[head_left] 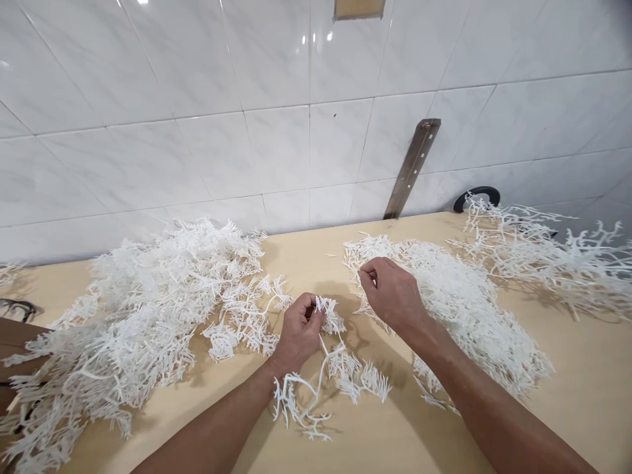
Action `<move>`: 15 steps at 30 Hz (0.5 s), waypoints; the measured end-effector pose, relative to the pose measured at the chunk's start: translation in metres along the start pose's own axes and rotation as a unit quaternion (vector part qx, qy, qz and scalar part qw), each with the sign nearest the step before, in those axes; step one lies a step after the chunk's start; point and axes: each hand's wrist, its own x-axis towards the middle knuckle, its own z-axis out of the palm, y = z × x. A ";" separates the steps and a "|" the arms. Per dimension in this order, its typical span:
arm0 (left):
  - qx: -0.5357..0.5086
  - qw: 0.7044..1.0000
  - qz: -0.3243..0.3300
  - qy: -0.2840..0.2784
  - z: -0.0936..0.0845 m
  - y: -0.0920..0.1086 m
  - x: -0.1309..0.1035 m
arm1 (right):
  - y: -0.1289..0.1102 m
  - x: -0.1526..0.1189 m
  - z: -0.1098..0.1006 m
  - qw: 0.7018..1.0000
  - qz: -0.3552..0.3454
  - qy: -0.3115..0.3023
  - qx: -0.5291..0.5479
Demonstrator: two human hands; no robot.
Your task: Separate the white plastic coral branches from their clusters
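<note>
My left hand (299,329) pinches a white branched plastic sprig (323,365) between thumb and forefinger. The sprig's fine-tipped twigs spread over the table below and to the right of that hand. My right hand (390,289) is up over the left side of a heap of small white plastic twigs (459,296). Its fingers are curled together, and whatever may be between them is hidden. Left of my left hand lies a large tangled pile of white branched sprigs (162,309), with a few loose ones at its near right side.
Larger white branches (543,257) lie at the far right, by a black ring (476,196). A metal slotted bar (412,170) leans against the tiled wall (276,145) behind the light wooden table (306,257). At the left edge are glasses-like dark frames (18,307) and a brown object (20,342).
</note>
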 end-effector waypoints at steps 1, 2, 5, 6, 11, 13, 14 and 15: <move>-0.002 1.000 -0.003 0.003 0.001 0.000 0.000 | 0.002 0.002 -0.004 1.000 0.001 0.002 0.008; -0.003 1.000 -0.004 0.010 0.002 0.000 0.000 | 0.002 0.003 -0.008 1.000 0.005 0.002 0.015; 0.000 1.000 -0.001 0.019 0.003 -0.002 0.000 | -0.006 0.001 -0.018 0.998 0.013 -0.033 0.058; 0.003 1.000 0.001 0.018 0.004 -0.002 0.000 | -0.011 0.000 -0.020 0.995 0.008 -0.060 0.082; 0.024 0.999 0.007 0.020 0.004 0.000 -0.002 | -0.028 -0.013 -0.018 0.968 -0.070 -0.182 0.160; 0.030 0.999 0.003 0.022 0.004 0.002 -0.002 | -0.027 -0.016 -0.013 0.965 -0.083 -0.189 0.160; 0.031 0.999 0.002 0.021 0.004 0.003 -0.002 | -0.026 -0.018 -0.010 0.965 -0.087 -0.190 0.160; 0.033 0.999 0.001 0.019 0.005 0.003 -0.002 | -0.024 -0.019 -0.008 0.964 -0.092 -0.190 0.161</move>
